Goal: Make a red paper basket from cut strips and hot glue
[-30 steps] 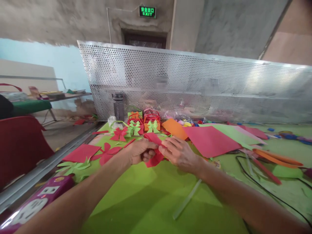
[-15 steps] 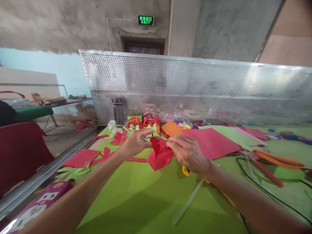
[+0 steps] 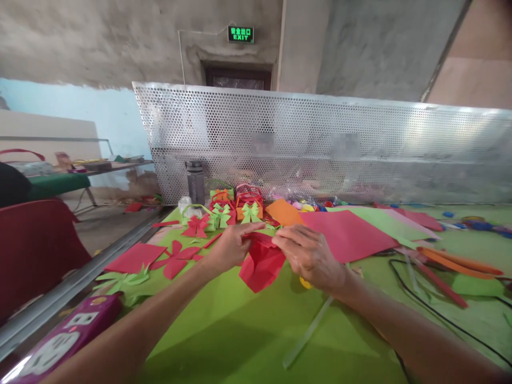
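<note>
A folded red paper piece (image 3: 262,266), shaped like a small open pouch, is held up over the green table between my two hands. My left hand (image 3: 230,245) pinches its upper left edge, with the index finger stretched along the top. On the other side my right hand (image 3: 310,253) grips the upper right edge between thumb and fingers. Something yellow (image 3: 305,282) shows below my right hand, mostly hidden. A translucent glue stick (image 3: 308,333) lies on the table under my right wrist.
Small paper bags with green bows (image 3: 250,212) stand at the back beside a grey bottle (image 3: 195,181). Red paper flower cutouts (image 3: 176,260) and a red square (image 3: 136,257) lie left. Large red sheets (image 3: 348,234), an orange strip (image 3: 460,261) and a black cord (image 3: 432,314) lie right.
My left hand has moved right and closed its thumb and finger on the red paper's edge. The paper has tilted and dropped slightly; my right hand keeps its grip.
</note>
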`<state>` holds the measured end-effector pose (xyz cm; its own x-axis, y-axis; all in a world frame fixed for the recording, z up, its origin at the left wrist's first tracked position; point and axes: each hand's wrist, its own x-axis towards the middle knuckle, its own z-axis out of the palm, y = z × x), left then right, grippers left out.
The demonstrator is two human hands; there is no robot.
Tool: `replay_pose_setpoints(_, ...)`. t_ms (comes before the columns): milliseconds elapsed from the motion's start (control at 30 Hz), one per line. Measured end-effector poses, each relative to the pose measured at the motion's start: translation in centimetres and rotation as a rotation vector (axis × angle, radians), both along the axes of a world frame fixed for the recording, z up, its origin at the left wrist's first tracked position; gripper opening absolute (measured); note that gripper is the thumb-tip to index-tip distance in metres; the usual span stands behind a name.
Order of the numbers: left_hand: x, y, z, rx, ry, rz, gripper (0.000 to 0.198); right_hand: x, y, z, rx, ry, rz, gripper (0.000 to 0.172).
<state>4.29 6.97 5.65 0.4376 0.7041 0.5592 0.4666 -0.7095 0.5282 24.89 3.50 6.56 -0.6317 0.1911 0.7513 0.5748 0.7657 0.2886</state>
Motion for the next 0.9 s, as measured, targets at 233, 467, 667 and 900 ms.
replay_pose_setpoints(233, 0.0, 0.3, -0.7, -0.009, -0.054, -0.011, 0.040, 0.2, 0.0, 0.0, -0.023, -0.011, -0.006, 0.022)
replay_pose_setpoints(467, 0.5, -0.8, -0.2, -0.022, -0.048, 0.012, 0.034, 0.2, -0.3, 0.5, -0.053, -0.003, 0.001, 0.022)
replay_pose_setpoints(667, 0.7, -1.3, 0.1, 0.028, -0.048, -0.010, 0.034, 0.2, -0.5, 0.6, -0.069, 0.046, 0.027, 0.020)
replay_pose_setpoints(900, 0.6, -1.3, -0.3, 0.120, -0.034, -0.032, 0.034, -0.1, -0.6, 0.5, -0.112, 0.087, 0.006, 0.017)
